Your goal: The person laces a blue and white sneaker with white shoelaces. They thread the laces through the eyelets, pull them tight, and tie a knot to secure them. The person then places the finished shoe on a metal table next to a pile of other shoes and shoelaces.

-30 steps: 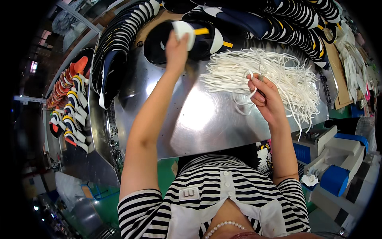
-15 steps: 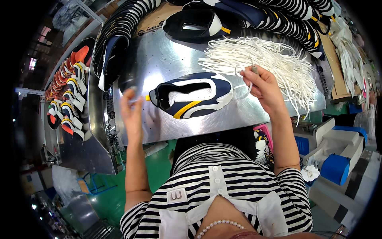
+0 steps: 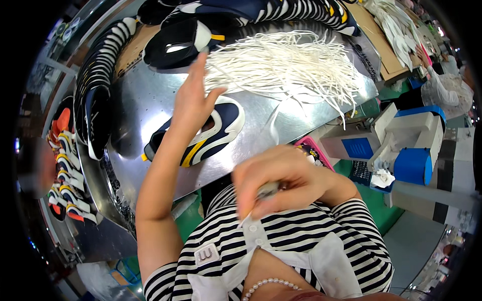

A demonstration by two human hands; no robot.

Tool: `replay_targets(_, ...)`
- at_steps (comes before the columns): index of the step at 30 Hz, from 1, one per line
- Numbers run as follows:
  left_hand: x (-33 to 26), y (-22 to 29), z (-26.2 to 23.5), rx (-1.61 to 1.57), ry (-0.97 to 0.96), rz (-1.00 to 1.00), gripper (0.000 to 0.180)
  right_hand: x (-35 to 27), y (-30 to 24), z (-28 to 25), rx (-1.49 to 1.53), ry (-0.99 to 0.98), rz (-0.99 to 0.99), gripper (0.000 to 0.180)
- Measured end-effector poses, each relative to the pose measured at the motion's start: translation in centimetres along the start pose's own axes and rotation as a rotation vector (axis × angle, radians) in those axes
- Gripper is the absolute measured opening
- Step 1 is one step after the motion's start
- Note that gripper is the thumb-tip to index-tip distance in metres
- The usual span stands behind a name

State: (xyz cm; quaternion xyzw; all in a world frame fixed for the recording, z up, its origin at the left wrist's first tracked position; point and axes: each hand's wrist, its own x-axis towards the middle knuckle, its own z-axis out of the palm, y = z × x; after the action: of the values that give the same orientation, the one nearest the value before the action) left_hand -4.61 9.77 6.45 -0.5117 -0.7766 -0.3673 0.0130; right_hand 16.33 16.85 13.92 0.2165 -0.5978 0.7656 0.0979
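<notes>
My right hand (image 3: pixel 281 183) is raised close to my chest, its fingers closed in a pinch and slightly blurred. A white shoelace (image 3: pixel 274 131) runs from the table edge up behind this hand, and a short white end shows below the fingertips. Something greyish shows between the fingers. My left hand (image 3: pixel 193 100) reaches over the shoe upper with fingers stretched and thumb apart, holding nothing. A greyish cover caps one fingertip. The navy, white and yellow shoe upper (image 3: pixel 228 120) lies on the metal table, partly hidden by my left forearm. Beyond it spreads a pile of white shoelaces (image 3: pixel 286 62).
Another dark upper (image 3: pixel 173 45) lies at the table's far side. Rows of nested uppers (image 3: pixel 98 70) curve along the left and back. Orange and white uppers (image 3: pixel 65 170) hang at far left. A blue and grey machine (image 3: pixel 409 145) stands right; a person (image 3: pixel 447 90) is beyond.
My right hand has come from beside the lace pile back toward my chest with the shoelace. My left hand has moved from left of the upper to above it, reaching farther. The view has turned.
</notes>
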Motion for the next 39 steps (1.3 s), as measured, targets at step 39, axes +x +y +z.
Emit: replay_targets(39,-9.4,-1.8,-1.3,-1.490,-0.159,-0.962,0.043,1.4,14.5,-1.3,-0.302,0.776,0.145,0.035)
